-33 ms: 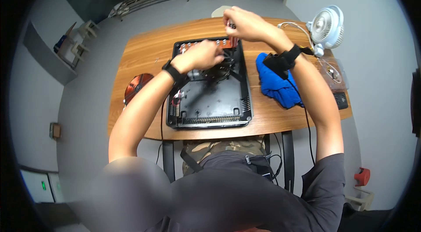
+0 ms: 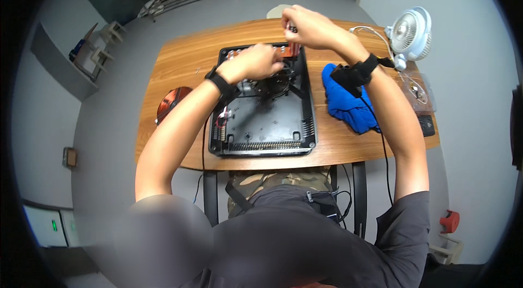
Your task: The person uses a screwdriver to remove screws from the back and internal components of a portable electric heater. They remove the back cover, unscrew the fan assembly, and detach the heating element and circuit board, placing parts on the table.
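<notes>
A shallow black plastic housing (image 2: 267,130), like an opened induction cooker's base, lies on the wooden table in front of me. An orange-brown circuit strip (image 2: 283,51) runs along its far end, and a dark round fan-like part (image 2: 271,85) sits below that. My left hand (image 2: 255,63) reaches over this part with curled fingers; what they pinch, if anything, is hidden. Above the far right corner, my right hand (image 2: 308,26) is closed around an upright tool with a reddish handle (image 2: 294,48), seemingly a screwdriver. Its tip cannot be made out.
A copper coil disc (image 2: 173,101) lies left of the housing, partly behind my left forearm. To the right are a crumpled blue cloth (image 2: 348,105), a small white fan (image 2: 409,34) with its cable, a clear tray (image 2: 419,92) and a dark flat object (image 2: 426,125).
The whole view has shifted slightly, the table appearing a little higher and further right. Both hands keep nearly the same places over the housing.
</notes>
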Demonstrator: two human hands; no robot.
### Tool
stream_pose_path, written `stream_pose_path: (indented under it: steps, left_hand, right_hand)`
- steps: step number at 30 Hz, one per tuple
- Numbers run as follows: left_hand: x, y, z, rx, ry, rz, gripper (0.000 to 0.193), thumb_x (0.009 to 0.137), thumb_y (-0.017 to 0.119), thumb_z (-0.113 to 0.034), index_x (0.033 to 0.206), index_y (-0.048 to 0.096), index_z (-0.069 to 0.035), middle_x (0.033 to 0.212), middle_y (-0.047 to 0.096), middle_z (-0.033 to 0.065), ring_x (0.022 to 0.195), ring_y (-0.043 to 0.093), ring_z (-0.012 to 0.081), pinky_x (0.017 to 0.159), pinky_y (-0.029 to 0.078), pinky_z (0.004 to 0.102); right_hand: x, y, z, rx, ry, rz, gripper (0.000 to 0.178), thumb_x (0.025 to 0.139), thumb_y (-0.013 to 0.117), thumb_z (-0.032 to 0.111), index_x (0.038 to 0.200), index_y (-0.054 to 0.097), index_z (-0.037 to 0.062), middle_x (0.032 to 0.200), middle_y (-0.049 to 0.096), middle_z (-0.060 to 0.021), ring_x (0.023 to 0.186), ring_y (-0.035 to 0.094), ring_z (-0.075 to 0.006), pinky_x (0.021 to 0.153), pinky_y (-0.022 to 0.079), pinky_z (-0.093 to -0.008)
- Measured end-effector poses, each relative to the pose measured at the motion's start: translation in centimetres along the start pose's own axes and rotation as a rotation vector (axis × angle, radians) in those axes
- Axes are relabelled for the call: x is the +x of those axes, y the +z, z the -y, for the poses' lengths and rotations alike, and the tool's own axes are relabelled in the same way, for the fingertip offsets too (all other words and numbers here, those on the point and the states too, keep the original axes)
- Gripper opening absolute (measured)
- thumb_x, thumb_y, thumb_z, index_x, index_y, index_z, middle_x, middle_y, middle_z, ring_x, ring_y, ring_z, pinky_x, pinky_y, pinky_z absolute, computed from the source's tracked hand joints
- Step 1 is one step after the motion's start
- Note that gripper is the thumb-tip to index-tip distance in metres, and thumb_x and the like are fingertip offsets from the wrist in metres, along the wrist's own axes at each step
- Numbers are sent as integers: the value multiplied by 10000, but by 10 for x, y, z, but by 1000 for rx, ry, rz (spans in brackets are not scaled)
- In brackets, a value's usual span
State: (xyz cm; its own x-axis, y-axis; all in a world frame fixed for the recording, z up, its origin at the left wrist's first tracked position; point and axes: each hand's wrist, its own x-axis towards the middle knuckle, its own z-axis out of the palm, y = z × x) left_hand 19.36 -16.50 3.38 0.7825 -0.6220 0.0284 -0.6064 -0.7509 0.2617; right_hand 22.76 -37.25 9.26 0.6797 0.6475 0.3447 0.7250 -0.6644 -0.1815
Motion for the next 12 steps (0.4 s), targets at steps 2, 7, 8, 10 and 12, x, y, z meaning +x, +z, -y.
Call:
stream_pose_path:
  steps: [2,7,8,10,12]
  left_hand:
    - [12,-11,-6,-19,-32,-37,290,921,646,-257,1083,756,-44,943,734,223,898,708,400,845,554,468]
    - [22,7,17,-36,-27,-92,287,877,647,-220,1068,765,-41,935,733,237,896,719,384,853,556,463]
    - [25,11,22,-54,21,-95,278,855,671,-198,1064,765,-41,915,736,224,872,720,374,838,556,455]
    - [24,10,12,-118,45,-81,276,793,729,-127,1053,762,-42,849,735,182,799,715,328,797,551,419]
    - [24,17,19,-138,101,-86,335,784,761,-150,1105,749,-56,847,731,191,808,715,288,820,544,394]
  right_hand:
    - [0,2,3,-17,7,-6,202,901,651,234,1001,608,64,965,608,-138,925,616,-349,820,503,-439]
    - [-3,-1,10,24,-32,-26,227,956,632,288,977,621,62,978,607,-140,938,616,-344,809,495,-441]
    - [-4,3,9,29,-29,-52,217,964,618,279,970,626,62,972,606,-141,936,616,-342,807,493,-439]
    - [-3,6,0,54,-51,-18,219,948,631,266,967,621,48,970,598,-154,944,614,-350,817,495,-440]
    - [-1,5,0,105,-102,4,254,917,670,278,995,612,44,996,605,-157,970,620,-339,832,493,-441]
